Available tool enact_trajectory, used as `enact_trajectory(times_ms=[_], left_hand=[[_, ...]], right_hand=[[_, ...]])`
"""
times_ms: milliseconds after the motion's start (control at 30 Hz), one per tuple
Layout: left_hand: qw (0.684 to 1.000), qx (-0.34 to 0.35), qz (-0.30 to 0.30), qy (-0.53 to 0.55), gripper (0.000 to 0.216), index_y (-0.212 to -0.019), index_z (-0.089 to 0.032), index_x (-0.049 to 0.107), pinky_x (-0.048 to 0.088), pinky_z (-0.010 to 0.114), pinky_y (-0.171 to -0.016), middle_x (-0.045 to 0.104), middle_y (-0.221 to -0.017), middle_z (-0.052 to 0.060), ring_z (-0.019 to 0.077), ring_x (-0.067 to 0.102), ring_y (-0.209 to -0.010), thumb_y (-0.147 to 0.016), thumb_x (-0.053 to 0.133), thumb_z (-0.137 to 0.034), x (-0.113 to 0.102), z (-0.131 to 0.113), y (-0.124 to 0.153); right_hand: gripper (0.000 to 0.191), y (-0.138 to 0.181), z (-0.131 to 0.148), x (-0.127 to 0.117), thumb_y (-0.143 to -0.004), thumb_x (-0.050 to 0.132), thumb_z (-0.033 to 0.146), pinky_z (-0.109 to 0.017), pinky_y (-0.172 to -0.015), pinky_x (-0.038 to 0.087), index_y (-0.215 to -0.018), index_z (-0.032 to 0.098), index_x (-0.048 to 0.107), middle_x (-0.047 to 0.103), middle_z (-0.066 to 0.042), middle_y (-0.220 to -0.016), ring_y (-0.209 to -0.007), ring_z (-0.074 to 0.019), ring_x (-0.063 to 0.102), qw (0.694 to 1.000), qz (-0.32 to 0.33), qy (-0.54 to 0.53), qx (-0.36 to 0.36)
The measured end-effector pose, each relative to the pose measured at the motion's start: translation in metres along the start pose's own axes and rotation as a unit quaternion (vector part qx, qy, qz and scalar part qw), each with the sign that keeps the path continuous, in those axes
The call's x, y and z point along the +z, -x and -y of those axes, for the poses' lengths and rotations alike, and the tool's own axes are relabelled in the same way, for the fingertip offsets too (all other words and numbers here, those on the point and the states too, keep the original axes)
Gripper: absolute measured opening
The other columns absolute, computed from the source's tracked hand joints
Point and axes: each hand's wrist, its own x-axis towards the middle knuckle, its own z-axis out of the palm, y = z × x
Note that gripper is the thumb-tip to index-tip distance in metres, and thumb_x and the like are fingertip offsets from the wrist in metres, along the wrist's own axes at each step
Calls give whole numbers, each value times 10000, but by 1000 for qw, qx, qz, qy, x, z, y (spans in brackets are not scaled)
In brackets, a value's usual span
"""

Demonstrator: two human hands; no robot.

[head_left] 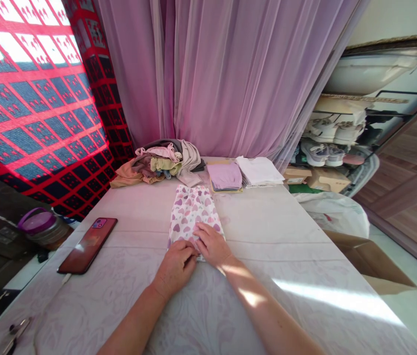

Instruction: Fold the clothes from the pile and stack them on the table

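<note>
A pair of white shorts (191, 209) with pink and purple hearts lies flat in front of me, its gathered edge pointing away. My left hand (178, 265) is at the near edge of the cloth, fingers curled and thumb close to them, pinching the hem. Across the lower right part rests my right hand (211, 244), its fingers stretched out over the fabric. The fingertips of both hands are close together, and the near hem is partly hidden under them.
Behind the shorts are a heap of rumpled clothes (167, 162), a folded lilac stack (225, 176) and a folded white stack (260, 171). A red phone (88, 245) with a cable lies left on the table (267, 231). An open cardboard box (371, 261) stands beyond the right edge.
</note>
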Motion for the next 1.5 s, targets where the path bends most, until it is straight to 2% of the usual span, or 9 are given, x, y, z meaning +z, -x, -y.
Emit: enact_trajectory(times_ms=[133,267,367,467,567,733,933,1167,1500], left_hand=[[995,-67,39,-59,193,-700,-188,653,473,290,-731,646,-778,39,166,598,-776,-775,503,-92,-9,-3,-6],[982,-122,82,-120,223,-705,-203,662,456,267,-701,660,-752,18,161,611,-757,-807,479,-127,-32,6,-30],[973,-145,43,-172,231,-868,-208,702,475,292,-768,703,-886,39,183,635,-837,-838,474,-183,-49,27,-58],[973,-94,27,-210,304,-1064,-209,685,442,329,-949,696,-1120,57,208,611,-1050,-872,449,-209,-53,52,-84],[966,-72,63,-242,348,-1192,-229,629,378,385,-1055,616,-1307,47,235,533,-1211,-888,461,-246,-48,73,-95],[944,-155,95,-277,387,-1267,-245,581,342,525,-1067,543,-1397,62,315,452,-1305,-913,443,-317,-44,94,-93],[964,-113,38,-236,386,-1197,-198,612,386,346,-1061,600,-1313,89,209,529,-1235,-932,333,-219,-40,88,-123],[977,-29,100,-188,315,-1136,-262,618,435,289,-992,642,-1257,16,179,585,-1145,-901,413,-220,-1,73,-167],[979,-20,66,-192,394,-1282,-226,543,344,370,-1098,596,-1334,55,192,521,-1245,-965,315,-280,15,99,-157]], right_hand=[[366,0,-1,4,-853,502,188,-445,-1056,381,-1212,195,575,508,-130,-1369,-1278,-234,454,997,18,24,66],[361,-1,0,3,-861,500,182,-431,-1059,376,-1212,203,582,534,-120,-1337,-1268,-233,460,997,29,34,70],[346,-2,3,3,-855,499,165,-435,-1060,376,-1187,183,595,553,-132,-1305,-1252,-240,468,997,25,34,72],[337,-2,4,3,-842,499,146,-424,-1050,388,-1159,189,606,559,-125,-1293,-1240,-239,474,997,18,32,72],[334,-1,4,5,-846,498,152,-425,-1053,387,-1158,197,607,557,-119,-1296,-1244,-241,469,997,10,31,74],[343,1,4,5,-850,500,167,-455,-1069,369,-1174,208,604,565,-110,-1297,-1261,-256,459,996,4,30,80],[345,-1,7,3,-841,498,152,-448,-1071,372,-1155,235,615,576,-94,-1281,-1253,-246,469,996,-4,21,88],[345,-1,8,3,-848,519,150,-425,-1099,357,-1177,204,606,567,-97,-1287,-1261,-247,453,996,0,20,88],[345,0,7,3,-849,528,167,-411,-1086,378,-1182,214,600,569,-94,-1277,-1264,-240,451,995,-2,11,98]])
